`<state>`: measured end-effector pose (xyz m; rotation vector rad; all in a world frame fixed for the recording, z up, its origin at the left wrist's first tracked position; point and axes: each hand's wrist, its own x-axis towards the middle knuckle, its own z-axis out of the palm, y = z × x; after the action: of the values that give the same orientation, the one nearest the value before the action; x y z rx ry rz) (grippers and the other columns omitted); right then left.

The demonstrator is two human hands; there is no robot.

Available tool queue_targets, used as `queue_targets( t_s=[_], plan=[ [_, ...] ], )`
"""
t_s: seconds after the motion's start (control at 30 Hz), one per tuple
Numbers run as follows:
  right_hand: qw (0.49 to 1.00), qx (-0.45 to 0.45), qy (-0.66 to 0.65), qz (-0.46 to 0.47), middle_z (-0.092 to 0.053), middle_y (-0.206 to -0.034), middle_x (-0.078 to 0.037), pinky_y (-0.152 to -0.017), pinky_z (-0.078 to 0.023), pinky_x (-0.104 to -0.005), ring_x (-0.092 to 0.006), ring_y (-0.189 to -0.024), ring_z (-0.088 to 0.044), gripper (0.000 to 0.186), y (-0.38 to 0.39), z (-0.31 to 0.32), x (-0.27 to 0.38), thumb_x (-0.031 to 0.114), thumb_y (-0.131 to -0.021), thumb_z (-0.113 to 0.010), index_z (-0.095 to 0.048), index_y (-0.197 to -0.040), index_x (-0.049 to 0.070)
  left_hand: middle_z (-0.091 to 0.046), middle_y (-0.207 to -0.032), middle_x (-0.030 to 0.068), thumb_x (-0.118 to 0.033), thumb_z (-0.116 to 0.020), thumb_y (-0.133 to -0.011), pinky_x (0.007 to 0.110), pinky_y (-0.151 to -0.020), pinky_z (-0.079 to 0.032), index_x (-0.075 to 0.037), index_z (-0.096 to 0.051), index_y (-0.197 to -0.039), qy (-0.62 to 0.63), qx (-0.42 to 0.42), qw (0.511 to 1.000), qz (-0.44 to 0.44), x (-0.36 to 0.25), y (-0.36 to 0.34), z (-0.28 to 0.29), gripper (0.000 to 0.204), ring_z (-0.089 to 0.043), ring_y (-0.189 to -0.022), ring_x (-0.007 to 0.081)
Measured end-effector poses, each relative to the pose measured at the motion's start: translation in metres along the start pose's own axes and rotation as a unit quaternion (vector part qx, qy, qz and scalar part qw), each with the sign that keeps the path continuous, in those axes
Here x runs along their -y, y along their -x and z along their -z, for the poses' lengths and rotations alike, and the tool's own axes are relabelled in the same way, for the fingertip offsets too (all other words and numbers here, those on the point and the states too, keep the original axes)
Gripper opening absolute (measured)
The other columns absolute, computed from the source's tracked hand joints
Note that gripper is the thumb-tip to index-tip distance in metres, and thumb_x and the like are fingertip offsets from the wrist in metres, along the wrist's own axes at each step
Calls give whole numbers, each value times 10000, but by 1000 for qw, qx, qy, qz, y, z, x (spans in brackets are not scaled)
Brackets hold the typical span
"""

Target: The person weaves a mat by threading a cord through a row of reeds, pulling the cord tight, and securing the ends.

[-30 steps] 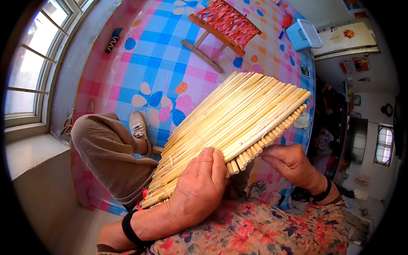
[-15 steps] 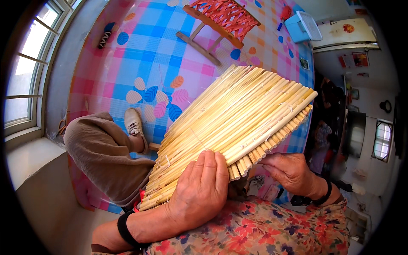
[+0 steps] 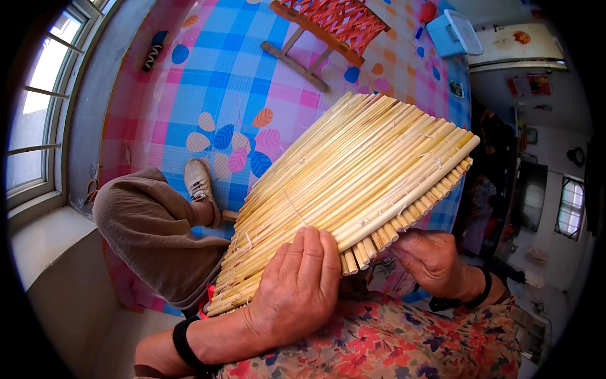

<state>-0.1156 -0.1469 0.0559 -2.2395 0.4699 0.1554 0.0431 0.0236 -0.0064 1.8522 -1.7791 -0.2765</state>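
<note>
A mat of pale yellow reed sticks, stitched with thin white cord, lies slanted across my lap, a second layer of stick ends showing under its right edge. The fingers of my left hand press together over the lower edge of the mat, gripping it near a loose thread. Beside the protruding stick ends, my right hand is closed in a pinch at the underside; what its fingertips hold is hidden. A bit of red material shows below the mat's left corner.
A wooden frame with red woven straps stands on the checked floor covering. A blue lidded box is at upper right. Scissors are near the left wall below a barred window. My bent leg occupies the left side.
The mat's upper right end has shifted right, and its lower right edge sits a little lower in view. Both my hands keep their hold, moving slightly down with it.
</note>
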Motion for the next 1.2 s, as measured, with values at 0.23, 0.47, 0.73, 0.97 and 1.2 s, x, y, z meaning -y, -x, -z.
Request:
queue_targets(
  t_s=[0.23,0.47,0.73,0.97,1.2],
  plan=[
    [1000,-14,-6,-10,-674,-963,-208,-709,-546,-357,-336,-851,-682,275,0,0,1,-38,-863,-628,-627,-1137,-18,-601,-1014,295,-111,-528,-815,377,-785,-542,159,-544,-1103,-4,4,1000,-4,0,-2,0,395,-647,-930,349],
    [999,1,-31,-13,-665,-936,-201,-712,-536,-359,-354,-839,-666,248,-6,-1,-2,-39,-864,-608,-633,-1109,-22,-615,-999,291,-116,-521,-815,371,-760,-549,150,-560,-1085,-19,-2,1000,-12,2,-3,-4,381,-659,-908,343],
    [1000,0,19,2,-626,-885,-190,-657,-517,-388,-345,-781,-630,168,-9,-4,-5,-34,-804,-639,-650,-970,-20,-623,-1001,280,-151,-533,-841,375,-754,-548,141,-562,-1084,-26,-4,999,-22,6,-4,-8,381,-662,-909,337],
    [984,-99,99,111,-566,-791,-154,-592,-498,-391,-329,-691,-594,148,-27,-5,-8,-3,-751,-707,-648,-886,11,-616,-968,229,-286,-739,-780,408,-749,-526,97,-550,-1100,30,-10,998,49,0,-23,11,533,-636,-833,343],
    [977,-137,61,150,-537,-786,-159,-596,-486,-407,-349,-706,-582,127,-31,-15,-19,12,-804,-672,-600,-909,16,-573,-775,127,-214,-718,-778,386,-641,-471,-13,-538,-863,-40,-60,995,66,-9,-34,1,283,-586,-667,280]
  ],
)
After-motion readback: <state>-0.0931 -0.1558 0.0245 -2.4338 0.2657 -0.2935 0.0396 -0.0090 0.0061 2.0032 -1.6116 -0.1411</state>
